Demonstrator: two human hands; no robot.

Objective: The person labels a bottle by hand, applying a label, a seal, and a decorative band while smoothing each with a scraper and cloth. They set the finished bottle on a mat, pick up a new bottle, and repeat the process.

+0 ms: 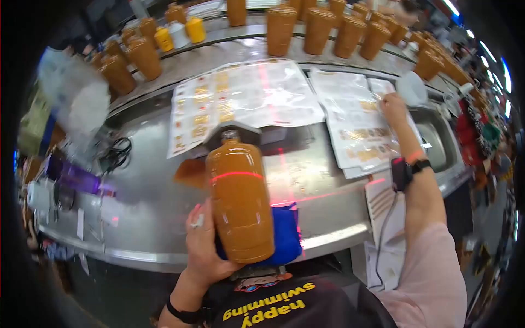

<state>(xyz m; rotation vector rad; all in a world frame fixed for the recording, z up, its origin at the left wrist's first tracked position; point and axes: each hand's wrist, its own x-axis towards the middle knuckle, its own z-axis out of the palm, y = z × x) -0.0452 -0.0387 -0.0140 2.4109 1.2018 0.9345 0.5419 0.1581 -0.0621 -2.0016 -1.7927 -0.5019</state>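
Observation:
A large glossy brown bottle [238, 197] lies near the front edge of the steel table, its neck pointing away against a dark angular block [249, 134]. My left hand [203, 240] is wrapped round the bottle's lower left side. A blue cloth [287, 234] shows beside and partly under the bottle. At the right, my right hand [392, 105] pinches at the upper edge of printed sticker sheets [355, 123]; what its fingers hold is too small to make out. Red laser lines cross the bottle and table.
More printed sheets [246, 95] cover the table's back. Brown bottles [280, 33] stand along a raised conveyor [219, 53], with small yellow containers [195, 30] at the left. A sink [435, 136] is at the right. Black cables [117, 154] and a purple object [79, 179] are at the left.

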